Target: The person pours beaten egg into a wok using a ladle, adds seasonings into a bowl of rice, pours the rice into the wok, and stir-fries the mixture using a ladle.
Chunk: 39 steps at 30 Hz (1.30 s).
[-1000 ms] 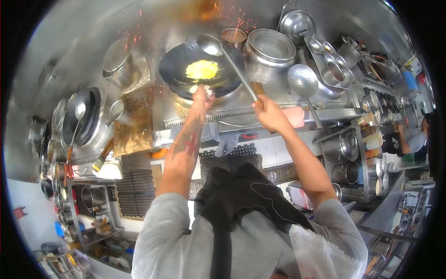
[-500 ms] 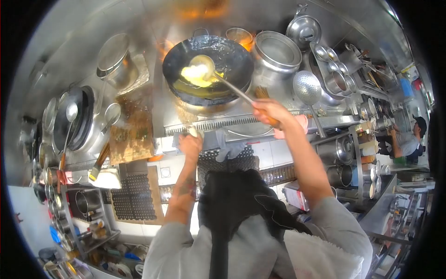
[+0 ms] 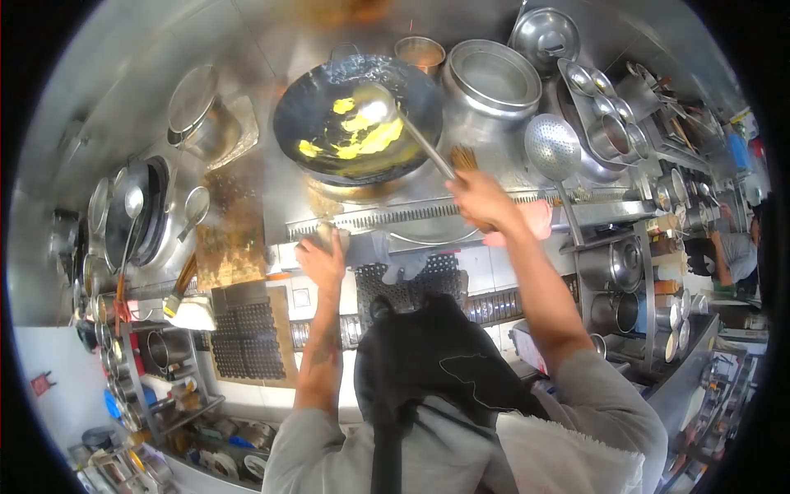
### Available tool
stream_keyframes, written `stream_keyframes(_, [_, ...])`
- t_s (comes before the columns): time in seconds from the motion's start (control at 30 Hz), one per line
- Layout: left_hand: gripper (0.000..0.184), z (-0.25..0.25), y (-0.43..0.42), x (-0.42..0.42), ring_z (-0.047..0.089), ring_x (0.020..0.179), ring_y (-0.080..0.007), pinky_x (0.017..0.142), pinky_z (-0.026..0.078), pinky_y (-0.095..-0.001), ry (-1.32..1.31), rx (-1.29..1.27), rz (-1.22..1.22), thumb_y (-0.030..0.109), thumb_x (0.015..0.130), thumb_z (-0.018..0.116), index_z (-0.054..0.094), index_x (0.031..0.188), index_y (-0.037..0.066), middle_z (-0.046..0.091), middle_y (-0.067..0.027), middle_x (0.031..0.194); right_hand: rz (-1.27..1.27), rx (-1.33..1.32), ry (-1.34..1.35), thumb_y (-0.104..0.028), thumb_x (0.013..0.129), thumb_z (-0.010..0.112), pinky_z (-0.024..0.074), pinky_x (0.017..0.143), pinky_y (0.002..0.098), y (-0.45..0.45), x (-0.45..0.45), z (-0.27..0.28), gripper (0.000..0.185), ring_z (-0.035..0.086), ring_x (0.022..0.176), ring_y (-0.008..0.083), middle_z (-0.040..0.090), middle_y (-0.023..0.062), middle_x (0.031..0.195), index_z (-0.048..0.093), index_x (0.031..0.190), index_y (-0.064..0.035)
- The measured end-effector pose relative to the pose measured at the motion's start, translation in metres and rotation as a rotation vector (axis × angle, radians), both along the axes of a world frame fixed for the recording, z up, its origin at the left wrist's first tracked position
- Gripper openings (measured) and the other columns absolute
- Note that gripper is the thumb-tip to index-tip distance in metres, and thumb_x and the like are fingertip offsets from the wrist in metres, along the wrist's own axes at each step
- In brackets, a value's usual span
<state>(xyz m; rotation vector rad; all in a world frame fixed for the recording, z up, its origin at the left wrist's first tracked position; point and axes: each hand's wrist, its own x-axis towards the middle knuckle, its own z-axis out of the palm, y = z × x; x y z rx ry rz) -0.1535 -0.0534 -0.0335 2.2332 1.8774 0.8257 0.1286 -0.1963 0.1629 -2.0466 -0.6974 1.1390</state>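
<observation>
In the head view, my right hand [image 3: 484, 200] is closed round the handle of a long metal ladle [image 3: 376, 103]. The ladle's bowl is inside a black wok [image 3: 288, 123] on the stove, among bright yellow pieces of egg [image 3: 370, 142] in broken, curdled patches. My left hand [image 3: 322, 257] rests at the stove's front edge with thumb and fingers apart. Beside its thumb is a small pale thing [image 3: 336, 235] whose kind I cannot make out.
A perforated skimmer [image 3: 552, 148] lies right of the wok, near a large steel pot [image 3: 494, 78]. A wooden board [image 3: 232, 235] and a strainer over a pot [image 3: 216, 132] stand left. A bamboo brush [image 3: 465, 158] lies behind my right hand. Another person [image 3: 735, 251] stands far right.
The ladle's bowl has moved slightly up and right, and the egg is now spread in several separate pieces. My left hand's fingers have opened out at the stove edge.
</observation>
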Motion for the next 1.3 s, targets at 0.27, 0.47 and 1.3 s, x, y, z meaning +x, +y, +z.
stream_keyframes(0.27, [0.036,-0.080,-0.196,0.125,0.057,0.109,-0.0388,0.093,0.046,-0.0498,0.006,-0.449,-1.024,0.032,0.089,0.066,0.065,0.108,0.001,0.062,-0.0214,0.114,0.395,0.039,-0.034,-0.027,0.098,0.052,0.0496,0.051,0.0412,-0.019,0.072,-0.030,0.032,0.067,0.057,0.0303,0.069,0.0185,0.085,0.059,0.117,-0.0022])
stream_keyframes(0.47, [0.068,-0.167,-0.222,0.194,0.039,0.140,-0.0375,0.114,0.027,-0.0605,0.395,-0.654,-0.984,0.058,0.094,0.046,0.050,0.141,0.010,0.043,-0.0184,0.150,0.179,-0.003,-0.500,-0.026,0.097,0.052,0.0537,0.068,0.0473,-0.044,0.082,0.007,0.041,0.069,0.071,0.0367,0.069,0.0236,0.091,0.054,0.129,0.0003])
stream_keyframes(1.3, [0.061,-0.091,-0.505,-0.375,0.060,0.114,-0.0416,0.101,0.046,-0.0453,-0.320,-0.824,0.720,0.055,0.094,0.050,0.068,0.116,0.002,0.065,-0.0242,0.120,0.538,0.726,-0.783,-0.020,0.095,0.056,0.0425,0.099,0.0493,0.018,-0.149,-0.073,0.034,0.059,0.106,0.0441,0.064,0.0269,0.111,0.059,0.117,0.0058])
